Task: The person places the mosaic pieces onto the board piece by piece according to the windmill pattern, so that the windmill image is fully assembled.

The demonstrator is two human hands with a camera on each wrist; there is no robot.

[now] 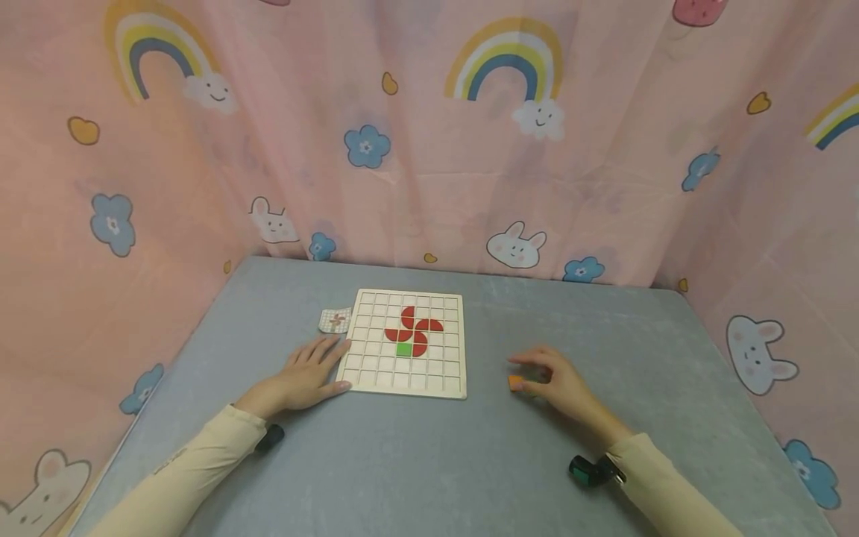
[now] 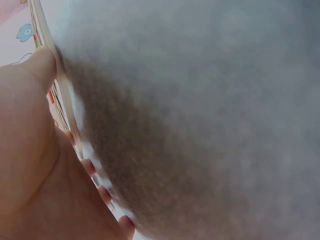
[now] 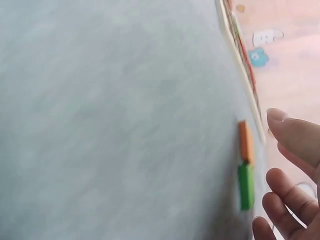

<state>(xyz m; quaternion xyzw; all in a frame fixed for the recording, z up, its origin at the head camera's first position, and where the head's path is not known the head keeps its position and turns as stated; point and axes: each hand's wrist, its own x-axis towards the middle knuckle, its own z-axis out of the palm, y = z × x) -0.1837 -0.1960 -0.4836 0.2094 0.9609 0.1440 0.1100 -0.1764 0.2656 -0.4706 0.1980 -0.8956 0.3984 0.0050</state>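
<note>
A wooden grid board [image 1: 443, 377] lies on the table, bearing several red curved tiles [image 1: 419, 343] in a pinwheel and one green square tile [image 1: 404, 349]. My left hand [image 1: 305, 379] rests at the board's left edge, thumb and index fingertip touching it, fingers fairly straight. To the right of the board, my right hand [image 1: 560, 384] hovers over an orange tile [image 3: 246, 142] and a green tile [image 3: 246, 186], which lie end to end. In the right wrist view its loosely bent fingers are apart from both tiles and hold nothing.
Left of the board lies a small card [image 1: 335, 321] printed with a grid and a pinwheel pattern. The grey table [image 1: 416, 462] meets a pink patterned curtain [image 1: 416, 201] at the back and sides. A dark wrist device [image 1: 587, 471] sits by the right sleeve.
</note>
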